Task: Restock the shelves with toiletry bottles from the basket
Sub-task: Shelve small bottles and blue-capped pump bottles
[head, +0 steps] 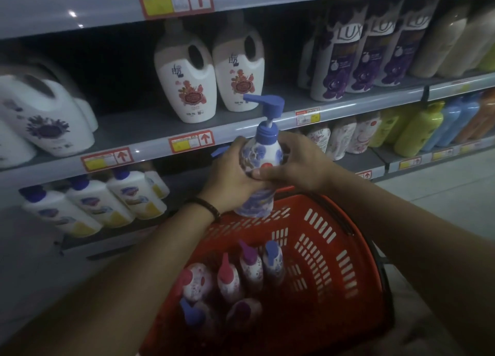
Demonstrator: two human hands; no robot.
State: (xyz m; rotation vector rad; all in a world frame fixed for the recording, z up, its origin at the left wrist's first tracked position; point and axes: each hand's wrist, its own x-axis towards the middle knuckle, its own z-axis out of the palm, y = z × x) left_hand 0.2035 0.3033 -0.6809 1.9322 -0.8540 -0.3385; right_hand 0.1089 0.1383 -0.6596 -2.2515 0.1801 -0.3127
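Centre of frame: blue-flowered pump bottle [263,152] held upright in both hands, above the far rim of the red basket [324,248] and in front of the edge of the middle shelf [150,148]. Its blue pump head rises clear of the fingers, spout pointing toward the left of the frame; its base shows below the hands. Left hand [230,177] wraps the bottle's left side, fingers curled round the body, with a dark bracelet [207,205] on the wrist. Right hand [300,162] grips the right side, thumb laid across the front low on the label and touching the left hand. Both forearms run in from the bottom corners. Lower centre: the basket holds several more pump bottles [227,278] standing close together at its left side, with pink, purple and blue pumps; exact count unclear in the dim light. Upper centre, on the middle shelf: two white jugs with red floral labels [187,87] side by side. Upper right: a row of purple LUX bottles [342,60]. Lower left shelf: white bottles with blue caps [91,208]. Right, same level as the hands: floral, green [417,129], blue and orange bottles in a row. Red-framed price tags [191,141] sit along the shelf edges.
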